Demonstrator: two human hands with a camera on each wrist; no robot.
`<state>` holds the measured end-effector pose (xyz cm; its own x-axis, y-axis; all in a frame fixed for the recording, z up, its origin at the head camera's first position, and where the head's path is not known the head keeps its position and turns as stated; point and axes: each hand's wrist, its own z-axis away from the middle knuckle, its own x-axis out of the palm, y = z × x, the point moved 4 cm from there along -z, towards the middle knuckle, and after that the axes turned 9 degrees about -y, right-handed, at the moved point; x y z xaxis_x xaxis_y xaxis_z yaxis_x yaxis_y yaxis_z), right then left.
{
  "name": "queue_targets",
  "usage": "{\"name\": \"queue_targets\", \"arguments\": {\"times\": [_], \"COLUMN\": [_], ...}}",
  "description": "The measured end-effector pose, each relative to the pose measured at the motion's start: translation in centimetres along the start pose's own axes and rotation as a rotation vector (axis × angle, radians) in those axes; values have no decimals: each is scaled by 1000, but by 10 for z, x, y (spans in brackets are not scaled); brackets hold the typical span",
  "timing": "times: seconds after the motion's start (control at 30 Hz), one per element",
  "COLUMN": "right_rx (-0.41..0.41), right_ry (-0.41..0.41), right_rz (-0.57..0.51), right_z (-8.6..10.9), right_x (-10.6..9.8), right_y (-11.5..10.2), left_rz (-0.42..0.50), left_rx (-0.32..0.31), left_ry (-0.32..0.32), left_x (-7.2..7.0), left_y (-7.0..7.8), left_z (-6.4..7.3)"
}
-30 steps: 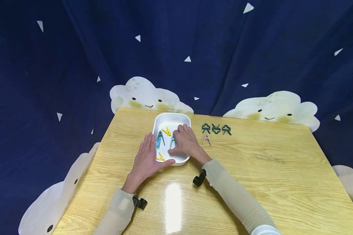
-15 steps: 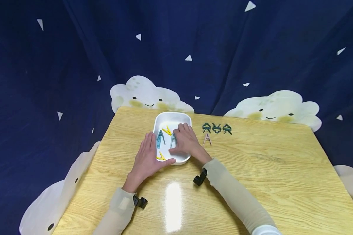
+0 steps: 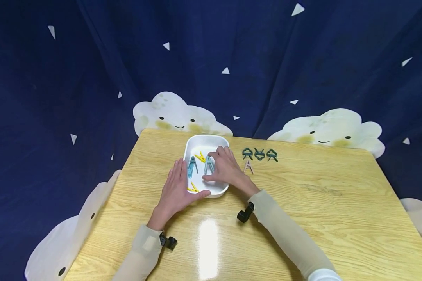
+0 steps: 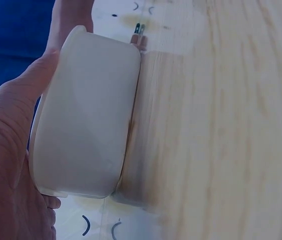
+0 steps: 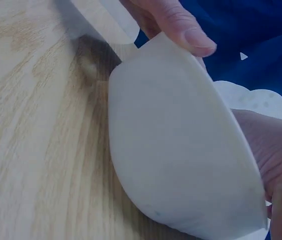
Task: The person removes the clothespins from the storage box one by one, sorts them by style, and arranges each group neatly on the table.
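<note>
Pale-teal clip (image 3: 208,160), legs splayed A-shaped, inside white round-cornered tub (image 3: 206,140).

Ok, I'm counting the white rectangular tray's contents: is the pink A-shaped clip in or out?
Out. The pink A-shaped clip lies on the light wooden table, right of the white rectangular tray.

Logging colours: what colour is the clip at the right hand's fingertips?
The clip is pale blue-green, clearest in the head view.

Table (image 3: 320,210) carries white tub (image 3: 207,141), green clips (image 3: 259,154), pink clip (image 3: 248,166)
</note>
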<state>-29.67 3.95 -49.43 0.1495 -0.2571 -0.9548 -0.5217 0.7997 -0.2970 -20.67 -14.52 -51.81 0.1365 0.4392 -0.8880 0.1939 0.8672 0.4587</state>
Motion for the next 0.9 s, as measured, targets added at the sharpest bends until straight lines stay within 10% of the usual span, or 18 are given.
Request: {"name": "queue_targets", "arguments": {"times": [0.9], "right_rx": [44], "right_ry": [116], "right_rz": [-56], "right_z": [43], "right_x": [-65], "right_y": [52], "left_rz": [23], "left_rx": [-4], "left_ry": [7], "left_x": [-2], "left_y": [2], "left_z": [1]}}
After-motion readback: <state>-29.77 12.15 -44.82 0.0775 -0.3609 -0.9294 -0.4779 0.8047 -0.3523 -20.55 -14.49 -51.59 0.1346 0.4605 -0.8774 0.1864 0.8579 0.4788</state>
